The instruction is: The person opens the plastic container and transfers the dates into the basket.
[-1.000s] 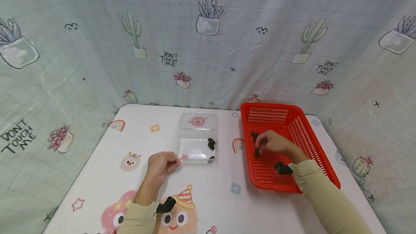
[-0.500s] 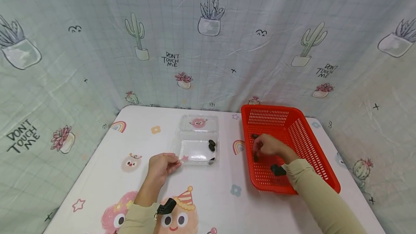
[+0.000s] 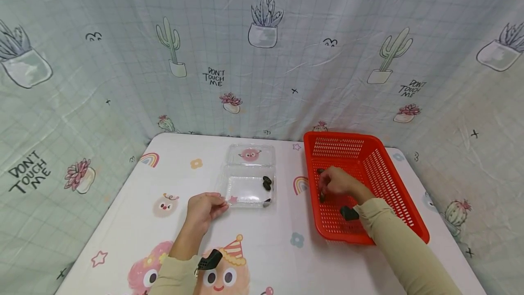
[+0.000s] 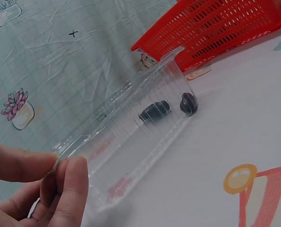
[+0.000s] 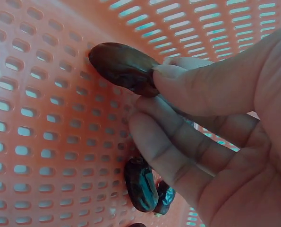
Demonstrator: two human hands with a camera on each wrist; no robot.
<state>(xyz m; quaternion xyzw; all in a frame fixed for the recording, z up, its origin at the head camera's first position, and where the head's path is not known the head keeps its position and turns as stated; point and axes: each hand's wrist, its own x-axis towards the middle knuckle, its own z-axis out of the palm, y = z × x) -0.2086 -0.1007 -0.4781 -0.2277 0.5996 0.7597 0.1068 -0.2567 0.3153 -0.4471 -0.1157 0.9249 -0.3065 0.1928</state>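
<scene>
My left hand (image 3: pixel 204 208) pinches the near-left rim of a clear plastic clamshell box (image 3: pixel 245 189), whose lid lies folded back. Several dark dates (image 3: pixel 267 183) sit at the right side of the box. In the left wrist view, thumb and fingers clasp the thin plastic edge. Inside the red basket, my right hand (image 3: pixel 337 181) pinches a brown, wrinkled date (image 5: pixel 121 66) by one end between thumb and fingers, close to the perforated wall. More dates (image 5: pixel 141 187) lie below the fingers on the basket floor, partly hidden by the hand.
The red slotted basket (image 3: pixel 376 167) stands at the right of the white patterned table (image 3: pixel 163 172), its raised walls around my right hand. A printed curtain (image 3: pixel 286 58) hangs behind and at both sides. A gap of tabletop separates box and basket.
My right hand has shifted a little left inside the basket since one second ago, then barely moves. The left hand stays on the box rim, and the view has tilted slightly.
</scene>
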